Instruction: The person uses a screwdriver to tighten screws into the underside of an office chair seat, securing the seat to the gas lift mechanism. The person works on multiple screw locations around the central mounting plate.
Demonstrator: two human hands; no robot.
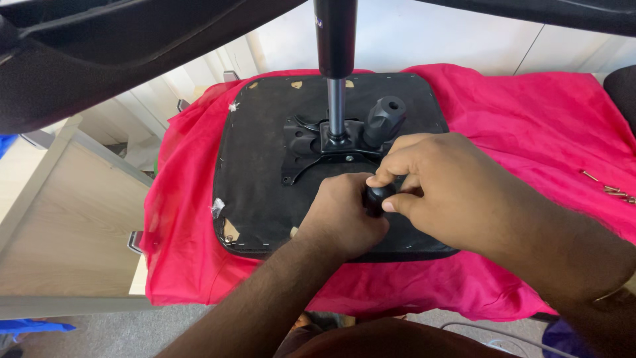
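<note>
At the far left of the frame a pale wooden cabinet (59,219) stands beside the table, and a black chair part (99,53) fills the upper left corner. Moving right, a pink cloth (523,119) covers the table, and on it lies an upturned black seat pad (265,139) with its underside facing you. At the centre of the pad sits a black metal mechanism plate (301,142), from which a gas-lift column (336,40) rises toward the top of the frame; a ribbed black knob housing (384,119) stands just right of the column.

Your left hand (341,215) rests low on the pad, in the lower centre, fingers curled shut around the lower part of a small black knob (379,196). Your right hand (444,189) comes in from the right and pinches the top of that same knob between thumb and fingertips, touching your left hand. At the far right edge several small screws (613,189) lie on the cloth, well apart from both hands.
</note>
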